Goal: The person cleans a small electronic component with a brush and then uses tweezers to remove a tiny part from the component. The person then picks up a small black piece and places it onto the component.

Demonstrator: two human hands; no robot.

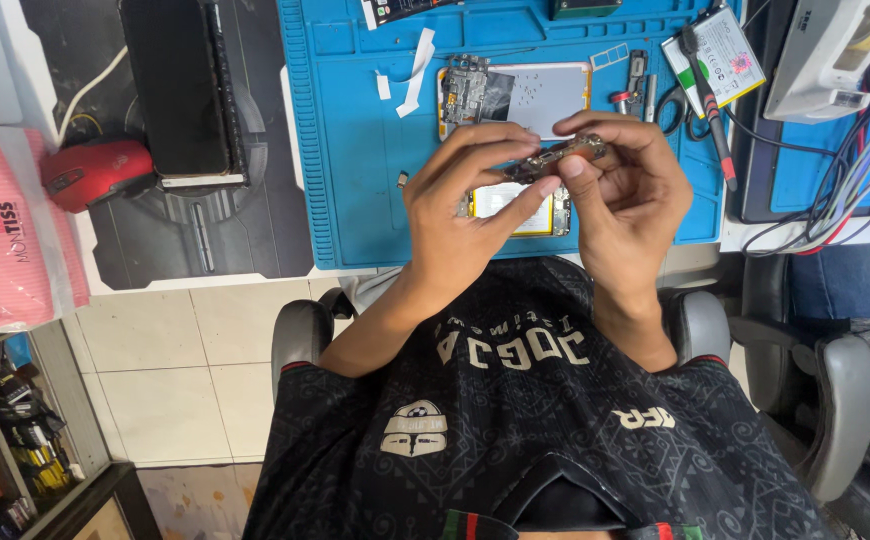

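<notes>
— What are the fingers doing?

— Both hands pinch one small circuit board [555,160], a narrow brownish strip held level above the blue work mat [355,160]. The left hand [460,215] grips its near end, thumb and fingertips pressed together around it. The right hand [623,195] closes on the far end, forefinger curled over the top, thumb under.

— So where does the board sit against the fingers?

— Between the two sets of fingertips, spanning the gap from one hand to the other, its middle bare.

— And below?

— A flat part with a yellow edge [515,210] lies on the mat just under the hands, half hidden by them. Beyond it, an opened phone body [540,95] with its inner plate showing.

— Further out?

— Scissors [670,105] and a screwdriver [707,100] at the mat's right side, strips of white tape [417,70] to the left. Off the mat, a red mouse [95,172] beside a black device [180,90].
</notes>
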